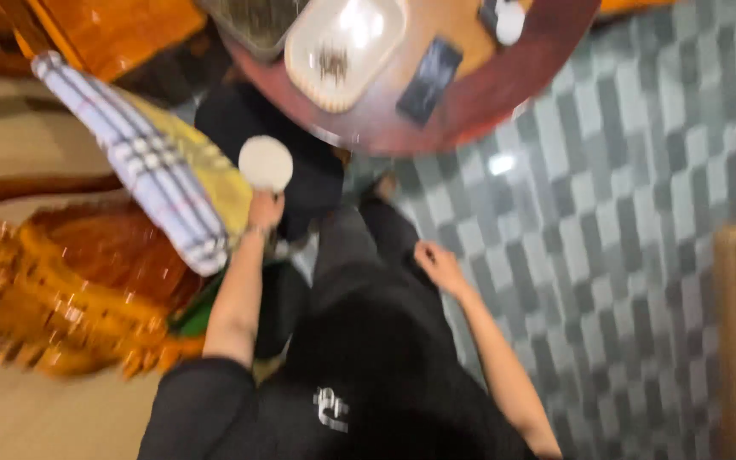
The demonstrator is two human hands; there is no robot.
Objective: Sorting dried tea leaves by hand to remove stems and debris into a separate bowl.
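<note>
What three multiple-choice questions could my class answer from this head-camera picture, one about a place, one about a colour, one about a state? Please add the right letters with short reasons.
1. Where does the dark phone lie?
A. on the round wooden table
B. on the tiled floor
C. on the wooden chair

2. What colour is the round disc-like thing that the left hand holds up?
A. red
B. white
C. black

3. What state is the right hand in?
A. gripping the phone
B. closed round a cup
C. empty, fingers loose

Answers:
1 A, the phone rests on the tabletop beside the pale oval tray.
2 B, the disc looks plain white above the left hand's fingers.
3 C, the right hand hangs by the dark trousers over the grey checked floor, holding nothing.
</note>
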